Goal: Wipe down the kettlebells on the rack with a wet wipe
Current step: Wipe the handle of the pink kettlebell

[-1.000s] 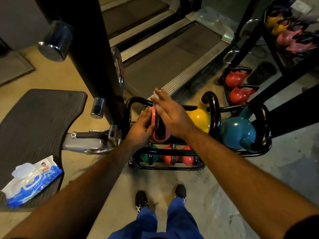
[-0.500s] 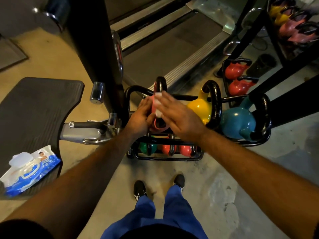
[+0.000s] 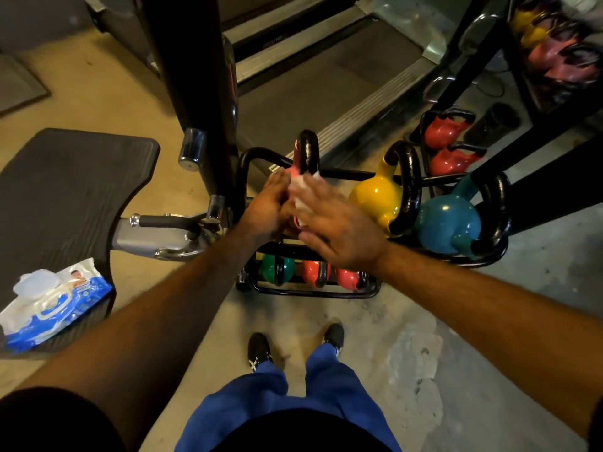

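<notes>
Treadmill point(image 3: 326, 79): upper centre of the frame, dark belt between grey ribbed side rails.
Black post point(image 3: 189, 86): rises upper left of centre, chrome knob point(image 3: 192, 148) on its side.
Rubber mat point(image 3: 65, 197): dark, ribbed, at left on the tan floor.
Metal bracket point(image 3: 163, 231): grey and chrome, just right of the mat.
Shoes point(image 3: 259, 352): black, lower centre, below blue trousers point(image 3: 293, 402).
Concrete floor point(image 3: 489, 353): grey, patchy, lower right.

Kettlebell rack, colours

Pink kettlebell point(image 3: 296, 172), black handle; yellow kettlebell point(image 3: 375, 197); teal kettlebell point(image 3: 447, 223); green kettlebell point(image 3: 270, 270); black rack point(image 3: 313, 293); white wet wipe point(image 3: 298, 187); blue-and-white wipes pack point(image 3: 55, 308).
</notes>
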